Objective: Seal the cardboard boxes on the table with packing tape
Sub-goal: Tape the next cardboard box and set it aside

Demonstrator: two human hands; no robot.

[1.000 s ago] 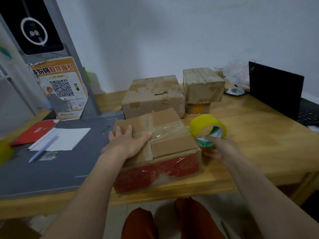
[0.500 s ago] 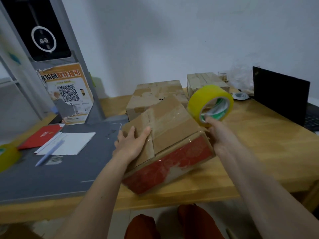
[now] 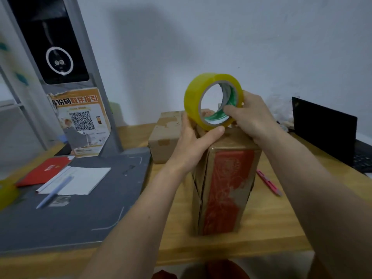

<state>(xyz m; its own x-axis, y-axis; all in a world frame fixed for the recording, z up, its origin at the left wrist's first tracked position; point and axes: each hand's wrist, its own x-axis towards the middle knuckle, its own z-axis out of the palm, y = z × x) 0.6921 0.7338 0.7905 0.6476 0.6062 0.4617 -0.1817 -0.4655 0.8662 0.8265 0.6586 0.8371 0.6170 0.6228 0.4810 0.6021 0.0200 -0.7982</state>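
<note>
Surface: wooden table (image 3: 281, 228), white wall behind.
Box: red-printed box (image 3: 227, 188) stands on end at the table's near edge.
Tape: yellow tape roll (image 3: 211, 99) sits above the box top.
Left hand (image 3: 193, 141): curled round the roll's lower rim.
Right hand (image 3: 251, 117): fingers hooked into the roll's core.
Beyond: 1 plain box (image 3: 165, 135) behind; red pen (image 3: 268, 183) right of the box.
Risk: nobody steadies the upended box, so pulling tape may topple it.

- One view only, worn on the person's head, looking forward and down across the wooden table (image 3: 271, 222) toward the white wall (image 3: 221, 37).
- It sits close: both forearms rise from the bottom edge, and the wide lens bends the grey post (image 3: 96, 77) at left.
</note>
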